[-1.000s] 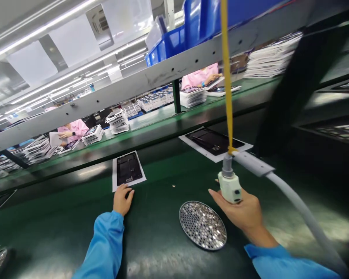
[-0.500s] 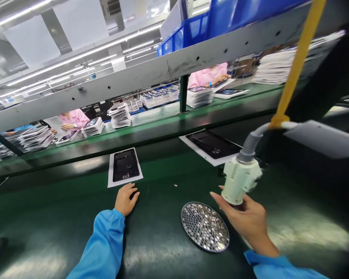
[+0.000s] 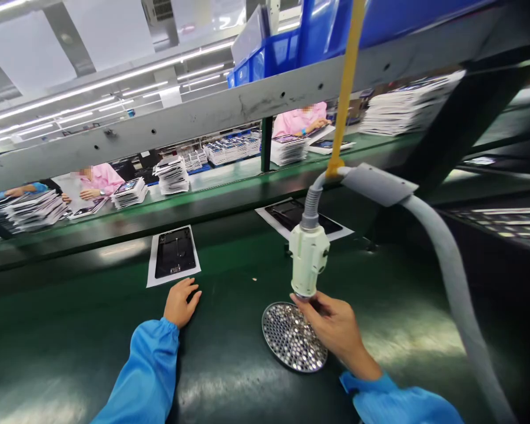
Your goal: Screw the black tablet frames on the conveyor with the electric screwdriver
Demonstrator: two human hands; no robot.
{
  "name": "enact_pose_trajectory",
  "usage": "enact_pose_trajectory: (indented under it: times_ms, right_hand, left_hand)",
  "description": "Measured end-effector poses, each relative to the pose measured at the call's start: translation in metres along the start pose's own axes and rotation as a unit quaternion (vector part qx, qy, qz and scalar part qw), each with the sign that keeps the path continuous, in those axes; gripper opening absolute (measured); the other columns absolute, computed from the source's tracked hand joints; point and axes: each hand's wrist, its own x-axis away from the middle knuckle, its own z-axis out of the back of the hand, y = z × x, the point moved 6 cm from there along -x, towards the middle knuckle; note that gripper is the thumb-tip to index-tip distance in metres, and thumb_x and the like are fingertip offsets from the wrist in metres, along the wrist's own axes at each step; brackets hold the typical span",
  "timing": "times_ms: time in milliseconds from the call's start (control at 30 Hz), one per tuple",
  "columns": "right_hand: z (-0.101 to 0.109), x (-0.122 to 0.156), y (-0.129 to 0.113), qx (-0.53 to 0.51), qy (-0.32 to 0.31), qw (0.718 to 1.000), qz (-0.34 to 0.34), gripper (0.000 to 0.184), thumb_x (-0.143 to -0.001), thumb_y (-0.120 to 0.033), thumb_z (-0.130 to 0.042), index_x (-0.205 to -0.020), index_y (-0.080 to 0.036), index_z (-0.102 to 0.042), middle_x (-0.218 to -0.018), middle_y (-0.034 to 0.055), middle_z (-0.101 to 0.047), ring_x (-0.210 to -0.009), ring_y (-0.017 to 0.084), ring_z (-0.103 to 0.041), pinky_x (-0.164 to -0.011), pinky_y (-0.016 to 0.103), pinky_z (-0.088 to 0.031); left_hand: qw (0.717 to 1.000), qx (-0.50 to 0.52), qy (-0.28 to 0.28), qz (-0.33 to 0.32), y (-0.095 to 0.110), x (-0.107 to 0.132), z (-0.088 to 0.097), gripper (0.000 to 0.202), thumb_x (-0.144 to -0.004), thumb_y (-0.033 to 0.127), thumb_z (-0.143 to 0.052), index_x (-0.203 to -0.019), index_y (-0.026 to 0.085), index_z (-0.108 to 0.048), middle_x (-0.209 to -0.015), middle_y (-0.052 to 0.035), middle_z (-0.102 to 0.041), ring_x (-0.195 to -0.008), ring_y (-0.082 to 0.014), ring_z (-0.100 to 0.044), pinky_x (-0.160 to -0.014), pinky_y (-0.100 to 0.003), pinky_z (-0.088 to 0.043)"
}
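My right hand (image 3: 335,327) closes its thumb and fingers at the lower end of a pale green tool head (image 3: 308,259), which hangs upright from a yellow strap (image 3: 347,88) and a grey hose (image 3: 450,259). The fingertips are partly hidden behind the thumb. Below that hand lies a round dish with many holes (image 3: 282,338), filled with shiny small pieces. My left hand (image 3: 181,301) rests on the green bench with thumb and fingers apart, holding nothing. Just beyond it is a black tablet-like panel (image 3: 175,252) on white paper.
A second black panel (image 3: 331,225) on white paper lies behind the tool head. A grey metal rail (image 3: 194,112) crosses above the bench, with blue bins (image 3: 287,53) on it. Beyond are paper stacks (image 3: 173,175) and co-workers in pink sleeves (image 3: 109,178).
The tool head and my right hand have shifted left, over the dish, and the fingers have closed at its lower end. The whole view has drifted slightly; my left hand stays by the panel.
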Motion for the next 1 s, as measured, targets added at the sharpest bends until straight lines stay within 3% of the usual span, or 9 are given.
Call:
enact_pose_trajectory:
  times_ms: [200,367,667,867,1000]
  right_hand:
    - [-0.005,0.003,-0.011,0.032,-0.018,0.995,0.098,0.032,-0.085,-0.04,-0.061,-0.067,-0.015,-0.069,-0.05,0.001,-0.059,-0.039,0.011,-0.051,-0.042,0.021,-0.039]
    - [-0.009,0.007,-0.016,0.026,-0.025,0.99,0.138,0.027,-0.086,-0.034,-0.06,-0.068,-0.017,-0.069,-0.053,0.0011,-0.062,-0.038,0.011,-0.053,-0.041,0.019,-0.041]
    - [-0.01,0.01,-0.019,0.016,-0.037,0.991,0.131,0.025,-0.083,-0.037,-0.061,-0.069,-0.019,-0.071,-0.056,0.0007,-0.066,-0.037,0.013,-0.057,-0.039,0.019,-0.045]
    - [-0.012,0.011,0.002,0.038,-0.08,0.993,0.081,0.03,-0.076,-0.046,-0.065,-0.065,-0.02,-0.073,-0.059,0.0028,-0.068,-0.045,0.019,-0.063,-0.043,0.023,-0.05]
    - [-0.011,0.012,0.008,0.091,-0.075,0.988,0.103,0.029,-0.08,-0.044,-0.063,-0.07,-0.019,-0.075,-0.054,0.0018,-0.064,-0.036,0.014,-0.054,-0.047,0.023,-0.052]
  left_hand:
    - [1.0,0.001,0.0,0.005,0.002,-0.001,0.0,0.024,-0.088,0.033,-0.056,-0.098,0.02,-0.074,-0.115,-0.0107,-0.069,-0.113,-0.0286,-0.063,-0.1,-0.05,-0.051]
    - [1.0,-0.004,-0.002,0.009,0.005,0.002,-0.001,0.023,-0.087,0.031,-0.058,-0.099,0.02,-0.074,-0.116,-0.0106,-0.069,-0.113,-0.0276,-0.063,-0.1,-0.048,-0.051]
    - [1.0,-0.001,0.003,0.019,0.009,0.005,-0.003,0.021,-0.085,0.028,-0.062,-0.101,0.019,-0.074,-0.115,-0.0113,-0.069,-0.113,-0.0284,-0.063,-0.098,-0.049,-0.052]
    - [1.0,-0.006,0.003,0.025,0.012,0.007,-0.004,0.02,-0.082,0.027,-0.066,-0.099,0.019,-0.074,-0.114,-0.0107,-0.07,-0.113,-0.0268,-0.063,-0.098,-0.047,-0.052]
    - [1.0,-0.004,0.002,0.026,0.012,0.007,-0.004,0.02,-0.082,0.028,-0.067,-0.099,0.019,-0.074,-0.114,-0.0106,-0.07,-0.113,-0.0264,-0.063,-0.097,-0.045,-0.053]
